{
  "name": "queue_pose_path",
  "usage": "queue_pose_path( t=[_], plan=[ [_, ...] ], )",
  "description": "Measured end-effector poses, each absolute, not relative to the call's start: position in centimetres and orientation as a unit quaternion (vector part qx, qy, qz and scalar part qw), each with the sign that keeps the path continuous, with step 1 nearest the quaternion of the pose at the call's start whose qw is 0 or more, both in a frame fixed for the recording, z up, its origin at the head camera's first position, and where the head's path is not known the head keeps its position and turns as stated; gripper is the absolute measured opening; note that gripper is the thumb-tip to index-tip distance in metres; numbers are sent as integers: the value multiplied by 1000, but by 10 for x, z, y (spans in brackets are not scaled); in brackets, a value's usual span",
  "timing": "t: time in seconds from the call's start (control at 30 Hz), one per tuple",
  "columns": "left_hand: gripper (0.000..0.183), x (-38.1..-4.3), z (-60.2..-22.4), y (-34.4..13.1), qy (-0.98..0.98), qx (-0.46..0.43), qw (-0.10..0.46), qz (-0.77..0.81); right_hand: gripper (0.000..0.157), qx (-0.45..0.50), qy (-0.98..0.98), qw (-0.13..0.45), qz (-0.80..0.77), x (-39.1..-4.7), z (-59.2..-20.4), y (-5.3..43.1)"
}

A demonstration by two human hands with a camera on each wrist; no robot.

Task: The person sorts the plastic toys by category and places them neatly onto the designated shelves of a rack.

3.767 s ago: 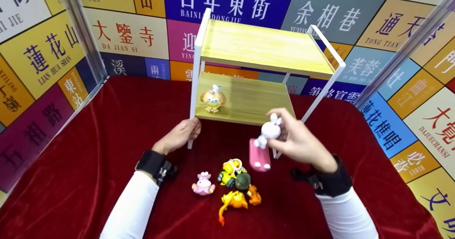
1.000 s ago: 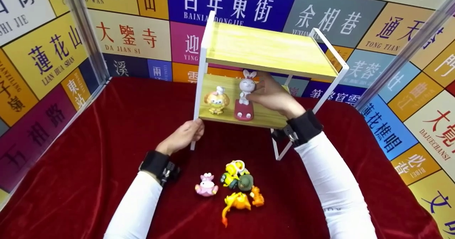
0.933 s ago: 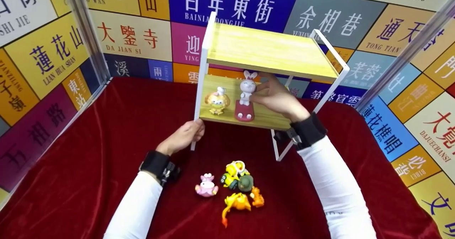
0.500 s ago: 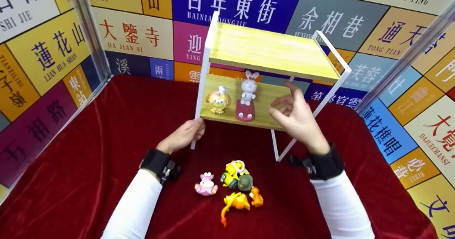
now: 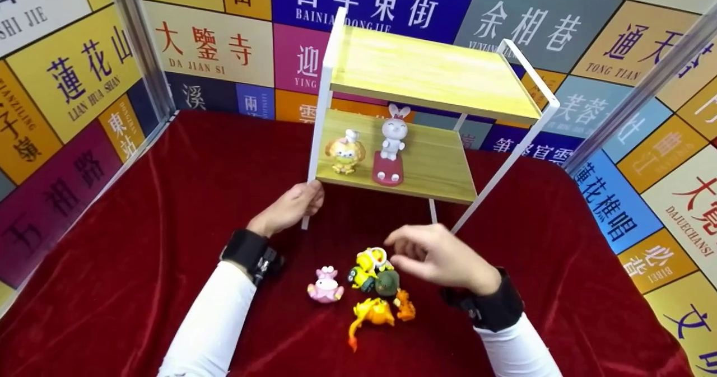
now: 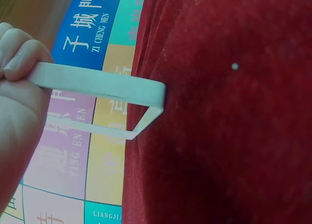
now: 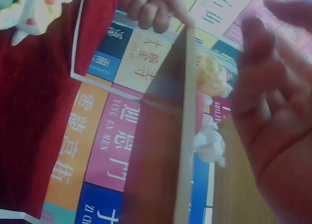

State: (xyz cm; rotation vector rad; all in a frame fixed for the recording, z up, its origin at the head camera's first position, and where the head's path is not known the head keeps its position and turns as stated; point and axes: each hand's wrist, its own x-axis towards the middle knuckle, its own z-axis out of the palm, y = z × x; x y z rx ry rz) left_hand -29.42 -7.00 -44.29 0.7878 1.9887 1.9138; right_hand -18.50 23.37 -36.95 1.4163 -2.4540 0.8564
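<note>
My left hand [image 5: 288,206] grips the white front leg [image 6: 97,82] of a two-tier rack with yellow wood-look boards [image 5: 437,71]. My right hand [image 5: 442,256] holds nothing, fingers loosely bent, hovering just right of a pile of small toys. Nearest its fingertips lies a yellow toy with a white ring [image 5: 369,259], beside a dark green round piece [image 5: 387,283]. On the rack's lower board stand a white rabbit figurine [image 5: 395,133] with a pink base and, to its left, a yellow floppy-eared figurine with a white hat [image 5: 344,156].
On the red velvet cloth [image 5: 168,242] also lie a pink toy [image 5: 326,287], a yellow toy with a long orange-tipped tail [image 5: 374,312] and a small orange figure [image 5: 405,305]. Sign-printed panels [image 5: 218,46] close off the back and sides.
The rabbit figurine, earlier carried in my right hand, was placed on the lower board and released. My right hand then drew back and down to the toy pile. My left hand stays on the leg.
</note>
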Motion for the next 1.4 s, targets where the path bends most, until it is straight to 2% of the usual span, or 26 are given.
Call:
queue_pose_path(
  t=[0.4,0.53,1.0,1.4],
  plan=[
    [40,-294,-444,-70,691,273,133,656,19,449,-878,-74,149,-190,-395,231],
    [40,-293,-446,-70,696,270,131,653,18,437,-884,-109,128,-191,-403,229],
    [41,-293,-443,-69,702,268,129,647,16,429,-887,-132,104,-193,-411,225],
    [42,-293,-444,-70,703,267,131,646,17,447,-884,-112,75,-190,-408,227]
  ],
)
